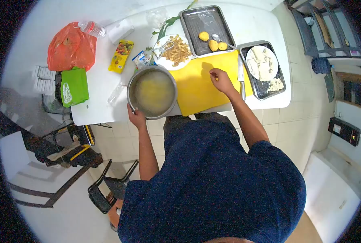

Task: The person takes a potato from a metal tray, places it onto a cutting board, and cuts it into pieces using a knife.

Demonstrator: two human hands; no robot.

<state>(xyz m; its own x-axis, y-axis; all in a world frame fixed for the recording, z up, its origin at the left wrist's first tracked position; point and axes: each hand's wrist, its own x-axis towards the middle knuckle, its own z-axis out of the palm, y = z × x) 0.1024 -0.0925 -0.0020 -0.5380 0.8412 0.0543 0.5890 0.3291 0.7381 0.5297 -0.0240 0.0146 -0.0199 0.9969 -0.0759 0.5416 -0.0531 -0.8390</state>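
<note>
My left hand [137, 117] is closed on the near-left edge of a large metal pot [130, 92]. Cloudy liquid fills the pot, with yellowish pieces blurred beneath the surface. Above the yellow cutting board [196, 95], my right hand [222, 81] has its fingers curled in, and nothing shows in them. Just right of that hand, a knife [241, 75] lies along the board's right side. Behind the board, a dark tray [205, 24] holds several yellow, potato-like pieces [213, 45] and a spoon [215, 37].
A white plate [186, 62] carries brown peelings [176, 52]. At right, another tray [263, 94] bears a plate of pale peeled pieces [262, 65]. Leftward are a yellow packet [121, 56], a red bag [71, 48], a bottle [92, 28] and a green bag [74, 87]. A chair [113, 186] stands behind left.
</note>
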